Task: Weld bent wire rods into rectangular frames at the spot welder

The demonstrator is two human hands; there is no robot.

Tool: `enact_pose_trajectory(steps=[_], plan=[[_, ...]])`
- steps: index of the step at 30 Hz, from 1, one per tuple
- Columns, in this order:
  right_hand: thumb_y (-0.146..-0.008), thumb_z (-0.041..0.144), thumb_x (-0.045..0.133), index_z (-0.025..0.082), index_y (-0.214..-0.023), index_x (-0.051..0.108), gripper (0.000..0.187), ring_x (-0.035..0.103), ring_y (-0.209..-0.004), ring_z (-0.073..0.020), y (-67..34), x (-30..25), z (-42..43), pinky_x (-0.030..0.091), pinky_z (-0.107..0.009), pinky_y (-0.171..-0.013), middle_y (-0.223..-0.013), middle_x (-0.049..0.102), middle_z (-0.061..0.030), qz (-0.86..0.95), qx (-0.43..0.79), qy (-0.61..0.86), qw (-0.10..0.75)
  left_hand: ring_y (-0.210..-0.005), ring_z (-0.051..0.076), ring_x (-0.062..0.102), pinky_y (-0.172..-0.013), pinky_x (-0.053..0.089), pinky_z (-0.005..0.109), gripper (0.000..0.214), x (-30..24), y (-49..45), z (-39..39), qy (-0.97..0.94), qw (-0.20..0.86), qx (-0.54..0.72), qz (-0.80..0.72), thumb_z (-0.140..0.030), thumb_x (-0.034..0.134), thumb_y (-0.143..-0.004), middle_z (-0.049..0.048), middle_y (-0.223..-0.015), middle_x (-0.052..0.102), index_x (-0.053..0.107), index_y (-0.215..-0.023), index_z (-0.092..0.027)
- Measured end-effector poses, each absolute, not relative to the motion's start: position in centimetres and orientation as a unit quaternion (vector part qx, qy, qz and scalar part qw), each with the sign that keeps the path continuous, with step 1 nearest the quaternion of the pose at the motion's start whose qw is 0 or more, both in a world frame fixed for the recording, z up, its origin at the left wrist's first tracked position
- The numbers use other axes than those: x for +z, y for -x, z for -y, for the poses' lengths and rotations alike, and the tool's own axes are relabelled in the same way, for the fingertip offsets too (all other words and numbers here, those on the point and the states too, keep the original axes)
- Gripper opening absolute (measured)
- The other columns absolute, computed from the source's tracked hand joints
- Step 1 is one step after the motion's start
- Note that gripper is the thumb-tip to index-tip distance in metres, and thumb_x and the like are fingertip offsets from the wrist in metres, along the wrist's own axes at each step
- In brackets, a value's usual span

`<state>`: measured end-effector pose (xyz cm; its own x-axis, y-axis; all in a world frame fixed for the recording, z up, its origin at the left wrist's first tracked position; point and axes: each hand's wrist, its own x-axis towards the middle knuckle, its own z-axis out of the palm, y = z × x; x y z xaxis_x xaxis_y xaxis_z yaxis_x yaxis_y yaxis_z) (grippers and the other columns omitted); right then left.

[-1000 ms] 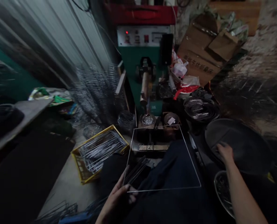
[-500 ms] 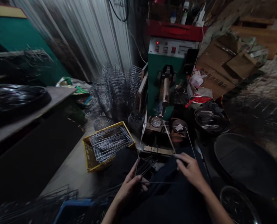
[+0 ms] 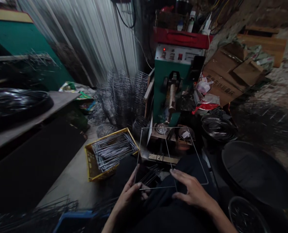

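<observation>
1. Centrally, the left hand (image 3: 130,192) has thumb and fingers closed on the near left corner of a thin four-sided wire frame (image 3: 198,155), which stretches rightward and forward from them above a dark-clothed lap (image 3: 163,210).
2. A straight rod (image 3: 168,152) crosses the frame, its near end beside the right hand's thumb.
3. The right hand (image 3: 191,189) is loosely curved, thumb apart from fingers; its fingertips meet the rod, though I cannot tell whether they pinch it.
4. Left of and beyond the left fingers, a yellow crate (image 3: 91,170) holds many metal wire pieces (image 3: 114,150).
5. Ahead of both hands' fingers stands a green machine (image 3: 162,77).
6. Right of the right fingers lies a large dark round pan (image 3: 253,174).
</observation>
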<state>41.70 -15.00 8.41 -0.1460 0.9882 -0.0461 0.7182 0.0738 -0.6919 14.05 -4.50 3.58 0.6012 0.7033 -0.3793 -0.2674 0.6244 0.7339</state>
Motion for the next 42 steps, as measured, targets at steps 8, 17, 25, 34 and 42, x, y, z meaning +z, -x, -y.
enact_pose_trajectory(steps=[8, 17, 25, 34, 42], plan=[[-0.085, 0.036, 0.065, 0.031, -0.149, 0.032, 0.072, 0.040, -0.137, -0.0240, -41.3, 7.4, 14.7, 0.038, -0.042, -0.111, -0.150, 0.040, -0.0032, 0.691, 0.275, 0.632, 0.216, -0.056, 0.018, 0.065, -0.052, 0.042, 0.023, 0.097, 5.0, -14.4, 4.8, -0.331, 0.828, 0.293, -0.344, -0.033, 0.066, -0.084, 0.0100, -0.077, 0.073, 0.000, -0.154, -0.026], [-0.079, 0.026, 0.068, 0.031, -0.149, 0.034, 0.078, 0.044, -0.134, -0.0231, -41.5, 7.1, 14.9, 0.039, -0.038, -0.110, -0.150, 0.040, -0.0020, 0.688, 0.275, 0.638, 0.208, -0.058, 0.019, 0.065, -0.054, 0.043, 0.025, 0.093, 4.7, -14.3, 5.1, -0.347, 0.833, 0.286, -0.324, -0.032, 0.062, -0.087, 0.0110, -0.080, 0.072, -0.003, -0.154, -0.028], [-0.075, 0.019, 0.072, 0.030, -0.147, 0.039, 0.080, 0.046, -0.133, -0.0228, -41.1, 7.8, 15.0, 0.039, -0.035, -0.110, -0.148, 0.043, -0.0016, 0.678, 0.270, 0.654, 0.196, -0.058, 0.021, 0.065, -0.054, 0.044, 0.026, 0.095, 5.2, -14.4, 5.2, -0.352, 0.831, 0.284, -0.324, -0.033, 0.062, -0.086, 0.0118, -0.080, 0.072, -0.005, -0.153, -0.026], [-0.078, 0.023, 0.073, 0.031, -0.146, 0.040, 0.076, 0.046, -0.133, -0.0229, -41.6, 8.9, 14.8, 0.039, -0.034, -0.110, -0.148, 0.043, -0.0021, 0.677, 0.265, 0.652, 0.213, -0.057, 0.020, 0.065, -0.054, 0.044, 0.026, 0.092, 5.6, -15.1, 5.0, -0.357, 0.831, 0.296, -0.307, -0.031, 0.062, -0.087, 0.0112, -0.079, 0.073, -0.002, -0.154, -0.028], [-0.075, 0.020, 0.076, 0.033, -0.146, 0.039, 0.081, 0.046, -0.132, -0.0230, -41.9, 8.5, 14.7, 0.039, -0.035, -0.110, -0.148, 0.043, -0.0009, 0.675, 0.264, 0.656, 0.211, -0.058, 0.020, 0.066, -0.055, 0.045, 0.025, 0.092, 5.7, -15.2, 4.8, -0.354, 0.835, 0.298, -0.299, -0.029, 0.060, -0.089, 0.0119, -0.081, 0.073, -0.006, -0.153, -0.028]])
